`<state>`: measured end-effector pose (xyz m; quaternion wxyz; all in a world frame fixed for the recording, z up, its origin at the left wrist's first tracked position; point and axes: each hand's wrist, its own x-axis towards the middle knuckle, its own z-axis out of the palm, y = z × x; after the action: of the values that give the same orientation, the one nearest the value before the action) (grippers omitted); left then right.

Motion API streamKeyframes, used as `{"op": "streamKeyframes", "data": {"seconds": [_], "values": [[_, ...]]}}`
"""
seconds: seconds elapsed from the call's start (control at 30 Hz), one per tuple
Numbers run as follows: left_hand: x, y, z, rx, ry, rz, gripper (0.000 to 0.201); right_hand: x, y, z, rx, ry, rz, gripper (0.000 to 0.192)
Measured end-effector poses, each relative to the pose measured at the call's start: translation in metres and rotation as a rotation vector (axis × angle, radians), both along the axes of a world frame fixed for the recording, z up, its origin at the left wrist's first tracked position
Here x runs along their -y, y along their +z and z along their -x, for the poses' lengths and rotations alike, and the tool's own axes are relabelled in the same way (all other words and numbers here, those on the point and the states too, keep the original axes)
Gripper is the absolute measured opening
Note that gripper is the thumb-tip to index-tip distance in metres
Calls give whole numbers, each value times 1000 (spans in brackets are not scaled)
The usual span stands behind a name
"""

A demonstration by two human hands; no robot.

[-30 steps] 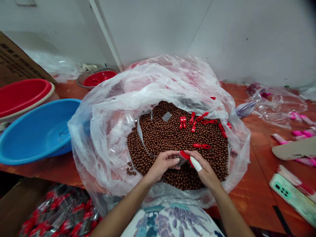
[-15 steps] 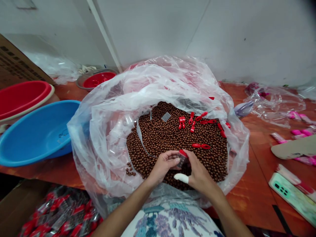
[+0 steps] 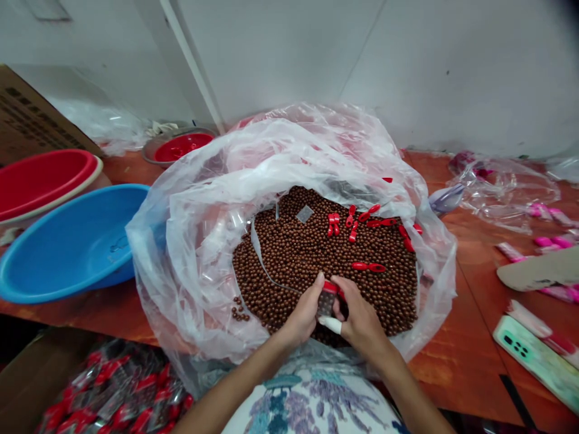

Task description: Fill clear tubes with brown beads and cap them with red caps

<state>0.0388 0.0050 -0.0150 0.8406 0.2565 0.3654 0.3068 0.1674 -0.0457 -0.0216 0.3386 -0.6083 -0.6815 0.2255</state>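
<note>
A big clear plastic bag [image 3: 194,241] lies open on the table, full of small brown beads [image 3: 307,253]. Several red clips [image 3: 362,223] lie loose on the beads. My left hand [image 3: 304,313] grips a small clear packet of beads [image 3: 325,301] topped by a red clip, held upright just over the near edge of the beads. My right hand [image 3: 357,313], with a white cover on its thumb [image 3: 332,324], pinches the same packet at its red top from the right.
A blue basin [image 3: 67,241] and a red basin [image 3: 40,181] stand at left, a small red bowl [image 3: 178,144] behind. Finished red-topped packets [image 3: 113,392] pile at lower left. At right lie clear plastic [image 3: 502,187], pink packets [image 3: 552,241] and a green phone [image 3: 534,355].
Both hands drew closer to me and came together on the packet. The packet turned upright, and my right hand rolled so its covered thumb now sits under the packet.
</note>
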Motion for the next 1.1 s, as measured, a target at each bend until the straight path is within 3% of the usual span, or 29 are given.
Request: {"op": "streamKeyframes", "data": {"seconds": [0.07, 0.13, 0.2, 0.23, 0.33, 0.47, 0.57, 0.83, 1.1], "values": [[-4, 5, 3, 1, 35, 16, 48, 2, 0, -6, -90, -84, 145, 66], [-7, 9, 7, -7, 51, -3, 48, 4, -1, -11, -176, -124, 266, 43], [-7, 10, 8, -34, 18, -32, 50, 5, -2, -14, -244, -107, 297, 20], [-6, 9, 8, -54, -12, -43, 51, 5, -2, -14, -264, -111, 276, 19], [-1, 4, 6, -133, -72, -84, 53, 5, 3, -11, -209, -154, 160, 30], [4, -3, 3, -171, -88, -130, 63, 6, 9, -3, 73, -23, 26, 67], [5, -3, 3, -182, -112, -114, 70, 8, 10, 2, 212, 11, -65, 79], [9, -4, -2, -214, -63, -60, 52, 9, 6, 7, 342, 2, -170, 59], [19, -9, 1, -160, -50, -53, 46, 14, 7, 10, 376, 74, -233, 59]]}}
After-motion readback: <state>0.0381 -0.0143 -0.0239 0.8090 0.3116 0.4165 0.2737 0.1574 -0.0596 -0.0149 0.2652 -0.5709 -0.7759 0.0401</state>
